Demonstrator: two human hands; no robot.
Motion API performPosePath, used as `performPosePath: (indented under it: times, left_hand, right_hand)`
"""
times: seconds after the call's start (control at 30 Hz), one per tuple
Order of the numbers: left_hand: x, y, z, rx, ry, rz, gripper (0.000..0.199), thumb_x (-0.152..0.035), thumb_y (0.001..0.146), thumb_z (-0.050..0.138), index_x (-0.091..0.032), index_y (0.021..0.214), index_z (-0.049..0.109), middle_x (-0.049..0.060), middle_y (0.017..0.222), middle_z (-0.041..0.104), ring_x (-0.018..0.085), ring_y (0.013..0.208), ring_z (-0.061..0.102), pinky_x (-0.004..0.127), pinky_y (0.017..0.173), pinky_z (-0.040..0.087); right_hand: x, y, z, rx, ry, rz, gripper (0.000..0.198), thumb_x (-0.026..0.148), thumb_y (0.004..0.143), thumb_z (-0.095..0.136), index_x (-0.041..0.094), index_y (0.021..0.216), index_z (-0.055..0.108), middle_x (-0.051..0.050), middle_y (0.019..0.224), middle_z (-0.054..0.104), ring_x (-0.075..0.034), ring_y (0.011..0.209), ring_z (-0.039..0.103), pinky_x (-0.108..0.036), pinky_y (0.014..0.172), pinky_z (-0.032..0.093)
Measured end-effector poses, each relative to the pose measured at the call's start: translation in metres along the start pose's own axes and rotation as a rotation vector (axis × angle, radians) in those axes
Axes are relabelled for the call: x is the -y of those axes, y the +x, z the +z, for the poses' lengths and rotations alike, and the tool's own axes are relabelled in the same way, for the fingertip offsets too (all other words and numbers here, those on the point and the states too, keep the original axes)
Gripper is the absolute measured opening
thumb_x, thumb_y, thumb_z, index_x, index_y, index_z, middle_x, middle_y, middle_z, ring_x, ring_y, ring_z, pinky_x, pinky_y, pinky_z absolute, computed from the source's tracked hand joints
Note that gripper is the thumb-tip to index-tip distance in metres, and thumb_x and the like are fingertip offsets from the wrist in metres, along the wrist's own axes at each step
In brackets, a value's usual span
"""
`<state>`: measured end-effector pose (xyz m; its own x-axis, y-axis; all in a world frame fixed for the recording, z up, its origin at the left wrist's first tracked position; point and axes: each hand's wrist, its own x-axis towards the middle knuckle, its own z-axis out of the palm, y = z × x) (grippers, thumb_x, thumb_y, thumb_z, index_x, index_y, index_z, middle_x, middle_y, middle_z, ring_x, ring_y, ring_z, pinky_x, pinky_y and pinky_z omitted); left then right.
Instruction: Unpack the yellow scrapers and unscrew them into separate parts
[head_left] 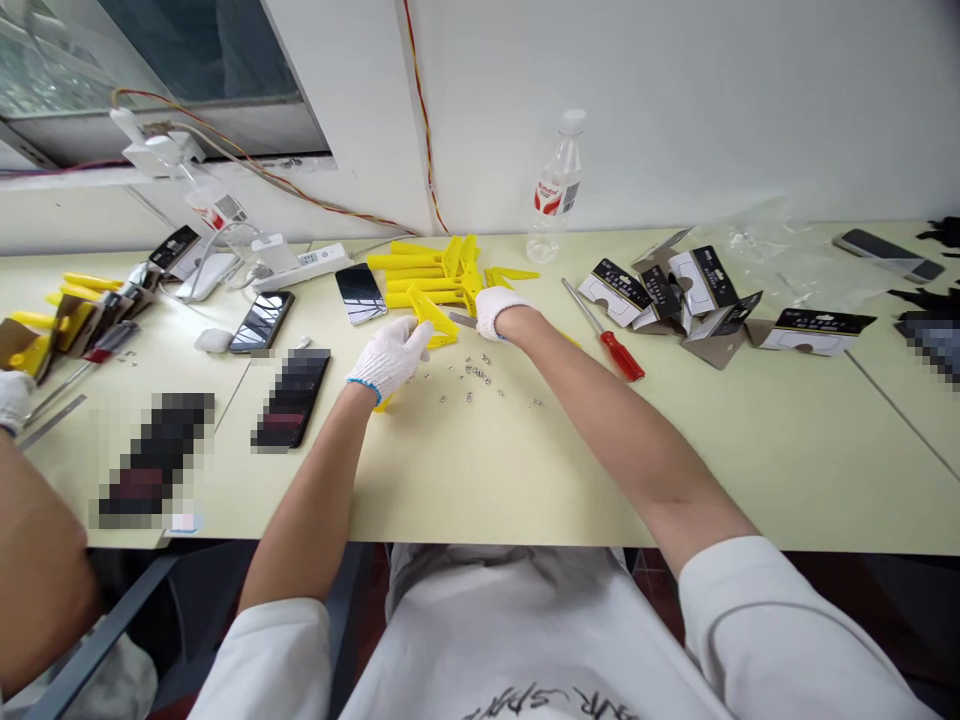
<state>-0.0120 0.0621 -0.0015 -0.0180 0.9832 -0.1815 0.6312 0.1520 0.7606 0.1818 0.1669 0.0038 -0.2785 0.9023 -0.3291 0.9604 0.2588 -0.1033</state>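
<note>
My left hand [388, 357], in a white knit glove with a blue cuff edge, is closed on a yellow plastic tool [430, 312] with a triangular head. Its handle passes under the hand and shows again below the palm. Close by on the right, my gloved right hand [499, 308] is closed around a flat grey metal strip [463, 320], which points toward the yellow tool; its fingers are partly hidden. Small metal fasteners [478, 372] lie scattered on the table just in front of both hands. More yellow tools [424, 285] are piled behind them.
A red-handled screwdriver [621, 356], card packages [709, 290] and a plastic bottle [556, 195] stand or lie to the right and back. Phones [262, 320] and a power strip [311, 263] are on the left. A co-worker's gloved hand [13, 398] is at the far left.
</note>
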Motion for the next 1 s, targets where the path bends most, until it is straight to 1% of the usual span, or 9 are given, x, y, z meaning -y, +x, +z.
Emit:
performPosePath:
  times: [0.17,0.3,0.4,0.5,0.6,0.73,0.83,0.93,1.0]
  left_hand:
    - [-0.003,-0.001,-0.001,0.001,0.020,0.003,0.035,-0.049,0.113,0.055,-0.022,0.091,0.062,-0.001,0.073,0.066,0.013,0.058,0.058,0.027,0.060,0.050]
    - [-0.003,-0.001,-0.001,0.001,0.025,0.010,0.035,-0.049,0.113,0.054,-0.022,0.091,0.062,0.001,0.085,0.072,0.011,0.058,0.057,0.027,0.060,0.048]
    - [-0.001,-0.001,-0.001,-0.004,0.063,0.015,0.037,-0.049,0.114,0.052,-0.021,0.092,0.063,0.000,0.085,0.072,0.010,0.060,0.058,0.026,0.061,0.047]
    - [0.000,-0.001,-0.001,-0.008,0.073,0.032,0.036,-0.048,0.114,0.053,-0.021,0.092,0.063,-0.001,0.086,0.074,0.010,0.062,0.059,0.025,0.063,0.047]
    - [-0.003,-0.001,0.003,-0.058,-0.024,0.028,0.034,-0.049,0.113,0.056,-0.023,0.090,0.056,-0.001,0.083,0.070,0.010,0.058,0.058,0.027,0.061,0.048]
    - [-0.014,0.003,0.015,-0.181,-0.318,-0.024,0.039,-0.060,0.106,0.067,-0.027,0.096,0.048,-0.005,0.072,0.059,0.012,0.052,0.055,0.029,0.056,0.053]
    - [-0.031,0.006,0.027,-0.177,-0.432,-0.049,0.040,-0.056,0.099,0.076,-0.027,0.096,0.050,-0.003,0.077,0.063,0.011,0.049,0.052,0.029,0.051,0.053]
    - [-0.048,0.010,0.037,-0.143,-0.429,-0.027,0.034,-0.049,0.093,0.081,-0.025,0.097,0.058,0.001,0.091,0.074,0.009,0.049,0.053,0.030,0.049,0.053]
    - [-0.054,0.012,0.041,-0.131,-0.412,0.010,0.029,-0.045,0.092,0.081,-0.024,0.095,0.062,0.002,0.091,0.075,0.010,0.051,0.056,0.029,0.050,0.054]
  right_hand:
    - [-0.001,-0.012,-0.004,-0.010,0.032,-0.051,0.051,0.008,0.093,0.078,0.003,0.143,0.082,-0.030,0.130,0.084,-0.039,0.122,0.082,-0.044,0.105,0.065]
    - [-0.005,-0.022,-0.006,-0.018,0.070,-0.099,0.045,0.016,0.095,0.075,0.009,0.138,0.085,-0.024,0.128,0.086,-0.035,0.114,0.083,-0.039,0.098,0.065]
    - [-0.009,-0.025,-0.004,-0.044,0.089,-0.132,0.040,0.019,0.094,0.076,0.014,0.132,0.088,-0.020,0.126,0.087,-0.033,0.113,0.082,-0.036,0.097,0.062]
    - [-0.013,-0.026,0.000,-0.085,0.094,-0.149,0.037,0.022,0.094,0.077,0.013,0.128,0.088,-0.020,0.121,0.087,-0.033,0.110,0.081,-0.037,0.096,0.059]
    - [-0.018,-0.031,0.003,-0.149,0.107,-0.163,0.037,0.025,0.097,0.074,0.015,0.130,0.086,-0.020,0.127,0.085,-0.033,0.115,0.078,-0.038,0.100,0.057]
    - [-0.021,-0.049,0.004,-0.344,0.189,-0.158,0.036,0.023,0.106,0.062,0.015,0.136,0.079,-0.019,0.128,0.083,-0.030,0.113,0.075,-0.037,0.098,0.055]
    - [-0.017,-0.068,0.005,-0.428,0.205,-0.134,0.032,0.023,0.109,0.056,0.014,0.135,0.073,-0.019,0.118,0.082,-0.031,0.104,0.073,-0.036,0.089,0.052]
    - [-0.009,-0.082,0.009,-0.422,0.158,-0.107,0.031,0.024,0.110,0.055,0.015,0.137,0.069,-0.021,0.117,0.081,-0.034,0.102,0.074,-0.038,0.085,0.050]
    - [-0.007,-0.087,0.012,-0.407,0.201,-0.090,0.032,0.025,0.109,0.058,0.015,0.139,0.067,-0.023,0.122,0.081,-0.036,0.106,0.075,-0.039,0.087,0.052]
